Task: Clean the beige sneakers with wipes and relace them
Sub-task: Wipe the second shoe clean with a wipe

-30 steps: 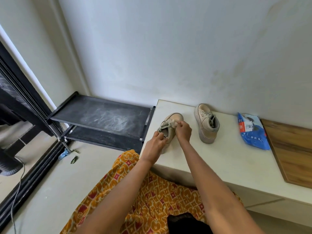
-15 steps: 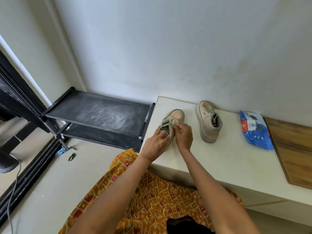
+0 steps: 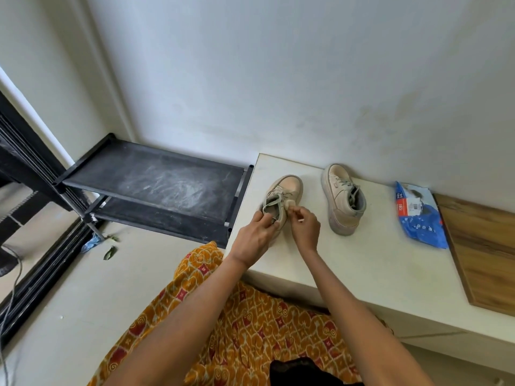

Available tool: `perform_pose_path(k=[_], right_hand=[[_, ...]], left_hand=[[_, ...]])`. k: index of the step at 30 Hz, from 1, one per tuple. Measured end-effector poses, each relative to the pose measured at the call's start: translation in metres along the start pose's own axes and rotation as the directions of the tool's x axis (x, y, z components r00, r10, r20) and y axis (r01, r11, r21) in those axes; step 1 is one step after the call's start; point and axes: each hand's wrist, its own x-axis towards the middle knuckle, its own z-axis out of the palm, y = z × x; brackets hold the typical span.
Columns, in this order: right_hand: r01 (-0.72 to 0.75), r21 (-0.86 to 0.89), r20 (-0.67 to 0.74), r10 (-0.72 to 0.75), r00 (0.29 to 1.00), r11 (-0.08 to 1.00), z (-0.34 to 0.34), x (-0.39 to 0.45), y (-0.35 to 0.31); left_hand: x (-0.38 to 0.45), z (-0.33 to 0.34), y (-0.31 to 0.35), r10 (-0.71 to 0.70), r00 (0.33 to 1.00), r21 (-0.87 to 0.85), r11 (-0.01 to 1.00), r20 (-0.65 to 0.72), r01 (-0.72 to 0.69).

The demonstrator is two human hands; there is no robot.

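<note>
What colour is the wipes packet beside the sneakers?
Blue, with a white and red label; wipes packet, head view.

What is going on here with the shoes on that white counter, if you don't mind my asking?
A person is working on the near beige sneaker on the white counter. The left hand grips its heel opening while the right hand pinches something small at its side, possibly a lace or a wipe. The second sneaker stands untouched beside it, and a blue wipes packet lies further right.

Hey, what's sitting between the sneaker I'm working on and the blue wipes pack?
The other beige sneaker stands between the sneaker being handled and the blue wipes pack, on the white bench top, seen in the head view.
</note>
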Motion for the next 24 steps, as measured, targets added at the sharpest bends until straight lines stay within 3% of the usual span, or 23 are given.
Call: perform_pose_path(k=[3, 5, 7, 9, 11, 13, 16, 24], right_hand=[[-0.063, 0.072, 0.032, 0.060, 0.998, 0.995, -0.001, 0.002, 0.005], [-0.199, 0.134, -0.074, 0.210, 0.975, 0.971, 0.003, 0.019, 0.004], [-0.332, 0.326, -0.149, 0.395, 0.906, 0.885, 0.004, 0.039, -0.004], [-0.426, 0.489, -0.042, 0.508, 0.860, 0.761, 0.005, 0.057, -0.008], [-0.481, 0.510, 0.108, 0.501, 0.859, 0.713, 0.007, 0.066, -0.012], [-0.503, 0.403, 0.182, 0.471, 0.863, 0.764, 0.008, 0.063, -0.012], [-0.505, 0.282, 0.188, 0.469, 0.863, 0.816, 0.003, 0.044, -0.008], [-0.422, 0.412, 0.251, 0.345, 0.905, 0.808, -0.011, -0.040, -0.011]], left_hand=[[0.000, -0.001, 0.001, -0.002, 1.000, -0.003, 1.000, 0.011, 0.003], [0.000, -0.001, 0.002, -0.022, 1.000, -0.003, 1.000, 0.015, 0.022], [-0.001, -0.001, 0.004, -0.049, 0.999, 0.003, 0.999, 0.016, 0.049], [-0.001, 0.000, 0.004, -0.060, 0.998, -0.002, 0.998, 0.021, 0.061], [-0.001, 0.000, 0.002, -0.052, 0.998, -0.011, 0.999, 0.026, 0.052], [0.001, -0.001, 0.000, -0.047, 0.998, -0.032, 0.998, 0.032, 0.048], [0.001, -0.002, 0.000, -0.039, 0.999, -0.048, 0.998, 0.027, 0.040], [0.002, -0.001, -0.002, -0.038, 0.999, -0.036, 0.999, 0.025, 0.038]])
